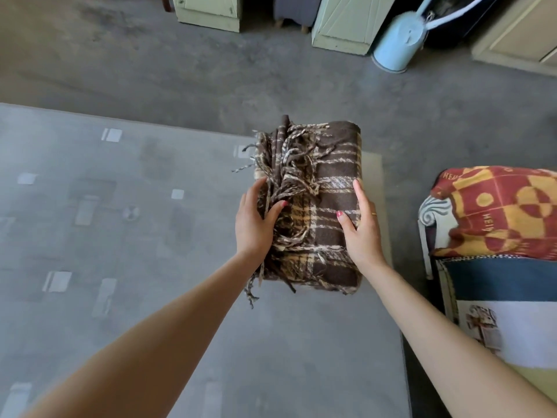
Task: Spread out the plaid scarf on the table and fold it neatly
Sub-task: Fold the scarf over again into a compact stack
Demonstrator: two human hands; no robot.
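The brown and tan plaid scarf (328, 176) is folded into a thick rectangular bundle, its tangled fringe lying along the left half. My left hand (254, 221) grips the bundle's left side, thumb pressed into the fringe. My right hand (360, 227) clasps the right side, thumb on top and fingers along the edge. The bundle is over the far right part of the grey glass table (120, 236); I cannot tell if it rests on the surface or is held just above it.
An armchair (497, 267) with a red and yellow patterned throw stands close on the right. Beyond the table are grey floor, pale green cabinets (346, 25) and a light blue bin (398, 43).
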